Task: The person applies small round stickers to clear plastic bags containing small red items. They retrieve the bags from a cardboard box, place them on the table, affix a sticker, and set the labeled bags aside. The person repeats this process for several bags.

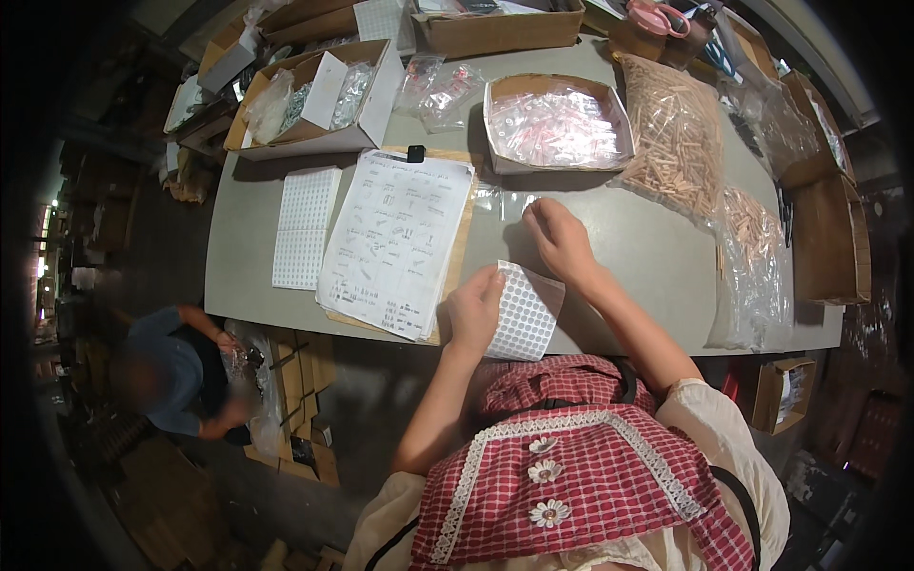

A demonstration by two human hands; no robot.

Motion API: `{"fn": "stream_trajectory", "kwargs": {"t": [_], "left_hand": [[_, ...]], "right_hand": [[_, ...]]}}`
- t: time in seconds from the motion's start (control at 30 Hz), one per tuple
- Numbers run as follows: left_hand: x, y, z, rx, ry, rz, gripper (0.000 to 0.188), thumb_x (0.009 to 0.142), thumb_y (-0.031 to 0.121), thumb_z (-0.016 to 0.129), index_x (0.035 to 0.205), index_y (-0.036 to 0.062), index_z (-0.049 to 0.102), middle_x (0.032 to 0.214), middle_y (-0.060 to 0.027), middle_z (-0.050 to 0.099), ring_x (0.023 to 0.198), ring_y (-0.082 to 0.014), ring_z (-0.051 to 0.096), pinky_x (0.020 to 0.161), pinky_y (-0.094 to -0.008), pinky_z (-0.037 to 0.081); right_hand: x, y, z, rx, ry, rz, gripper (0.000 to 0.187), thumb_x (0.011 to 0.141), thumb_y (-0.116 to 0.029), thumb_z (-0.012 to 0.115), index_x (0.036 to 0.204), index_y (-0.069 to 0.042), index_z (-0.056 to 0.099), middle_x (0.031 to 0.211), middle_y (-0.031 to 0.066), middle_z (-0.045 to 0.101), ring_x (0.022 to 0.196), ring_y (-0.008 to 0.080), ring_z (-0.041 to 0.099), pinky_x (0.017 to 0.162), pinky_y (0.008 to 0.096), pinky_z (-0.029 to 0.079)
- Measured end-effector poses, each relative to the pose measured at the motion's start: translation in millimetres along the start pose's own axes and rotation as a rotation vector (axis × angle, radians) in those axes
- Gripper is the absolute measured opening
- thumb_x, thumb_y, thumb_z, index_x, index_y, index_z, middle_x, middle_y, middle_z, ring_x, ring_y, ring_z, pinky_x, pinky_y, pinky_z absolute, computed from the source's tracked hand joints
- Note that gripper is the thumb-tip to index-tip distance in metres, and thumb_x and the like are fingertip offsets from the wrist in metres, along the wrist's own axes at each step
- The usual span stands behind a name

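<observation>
Now, left hand just right of clipboard, thumb and fingers closed, pinching edge of grey-dotted sticker sheet. Sheet right of clipboard too. Right hand farther right of clipboard, fingers curled; cannot tell if gripping anything. Small clear plastic bags between right hand and clipboard. Cardboard box beyond, to clipboard's upper right.

Dotted sheet in left fingers

Sheet in left grip, right of clipboard.
</observation>
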State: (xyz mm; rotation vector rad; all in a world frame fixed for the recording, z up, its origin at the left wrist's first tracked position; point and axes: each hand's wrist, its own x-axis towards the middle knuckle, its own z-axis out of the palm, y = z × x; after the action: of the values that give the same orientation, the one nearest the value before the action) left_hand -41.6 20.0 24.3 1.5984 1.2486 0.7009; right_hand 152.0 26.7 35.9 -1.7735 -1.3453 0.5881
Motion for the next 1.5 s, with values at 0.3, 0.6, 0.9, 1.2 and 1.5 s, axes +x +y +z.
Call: {"fn": "stream_trajectory", "kwargs": {"t": [0.3,0.6,0.9,1.2,1.5], "left_hand": [[4.4,-5.2,4.8,-0.149,0.067,0.028,0.026,0.099,0.022,0.065,0.111,0.0000,0.071,0.069,-0.0016,0.066,0.062,-0.0043,0.050,0.058,-0.0252,0.042],[-0.3,-2.9,1.4,-0.131,0.047,0.059,0.025,0.100,0.024,0.064,0.109,0.0010,0.071,0.069,-0.0021,0.066,0.062,-0.0051,0.051,0.059,-0.0262,0.042],[5.9,-6.8,1.7,-0.127,0.033,0.058,0.026,0.100,0.024,0.064,0.109,0.0002,0.071,0.063,-0.0016,0.060,0.059,-0.0062,0.047,0.056,-0.0276,0.039],[2.8,-12.1,1.4,-0.126,0.014,0.050,0.025,0.100,0.023,0.064,0.109,0.0004,0.071,0.064,-0.0003,0.061,0.060,-0.0059,0.048,0.056,-0.0270,0.039],[9.8,-3.4,-9.3,-0.323,-0.006,-0.114,0.029,0.099,0.015,0.063,0.116,-0.0084,0.067,0.102,-0.0125,0.075,0.093,-0.0154,0.068,0.084,-0.0284,0.052]], "right_hand": [[27.4,23.5,22.9,-0.453,0.101,-0.327,0.014,0.083,-0.001,0.060,0.096,-0.003,0.058,0.092,0.0160,0.064,0.088,0.0354,0.063,0.080,0.0450,0.050],[-5.8,40.0,-20.6,-0.071,-0.238,-0.467,0.012,0.090,-0.005,0.063,0.101,-0.003,0.061,0.111,0.0178,0.067,0.105,0.0388,0.064,0.089,0.0445,0.053],[8.5,30.8,3.5,-0.556,-0.013,-0.498,0.019,0.082,-0.004,0.065,0.100,-0.002,0.061,0.102,0.0124,0.062,0.101,0.0325,0.061,0.091,0.0421,0.050],[-22.3,25.5,-14.7,-0.459,0.025,-0.627,0.020,0.080,-0.013,0.072,0.095,-0.005,0.062,0.102,0.0093,0.063,0.105,0.0282,0.062,0.094,0.0416,0.048],[37.3,29.7,-56.8,-0.282,0.339,-0.457,0.019,0.081,-0.008,0.075,0.095,-0.009,0.062,0.095,0.0065,0.066,0.075,0.0281,0.067,0.060,0.0373,0.054]]}}
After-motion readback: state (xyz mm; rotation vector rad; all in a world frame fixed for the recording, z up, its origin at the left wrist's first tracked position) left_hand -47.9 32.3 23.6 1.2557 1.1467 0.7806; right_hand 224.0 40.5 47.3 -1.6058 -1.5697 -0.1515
